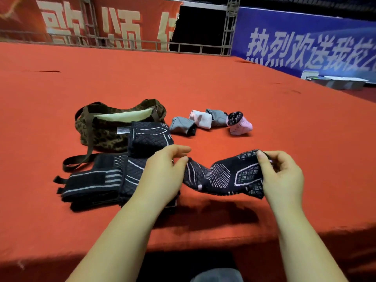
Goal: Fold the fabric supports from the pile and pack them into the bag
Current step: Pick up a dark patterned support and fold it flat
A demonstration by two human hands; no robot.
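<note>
I see my left hand (162,176) and right hand (281,176) stretching a black knit support (225,176) between them, lifted just above the red felt surface (203,82), where its shadow falls below. The knit is soft and limp, sagging and twisting in the middle, with pale pink woven lines and dotted panels on its face. My right fingers (262,159) are curled and pinch its far top corner; my left thumb and forefinger close on its other end, the remaining fingers loosely bent. Under my left wrist lies the pile (114,180): flat black supports, some quilted in a diamond weave with thin white lines, one a wide elastic band with grey stripes and small strap tabs at its left edge. Just behind the pile and touching it sits the bag (105,131), a slumped, plush leopard-print pouch with a brown webbing strap trailing forward onto the surface; its mouth gapes, showing a pale cream lining. To the right of the bag, well apart from my hands, four folded bundles rest in a loose row: a grey roll (182,126), a white one (200,119), another grey one (218,117), and a pink one (240,124) with a dark patterned cuff.
</note>
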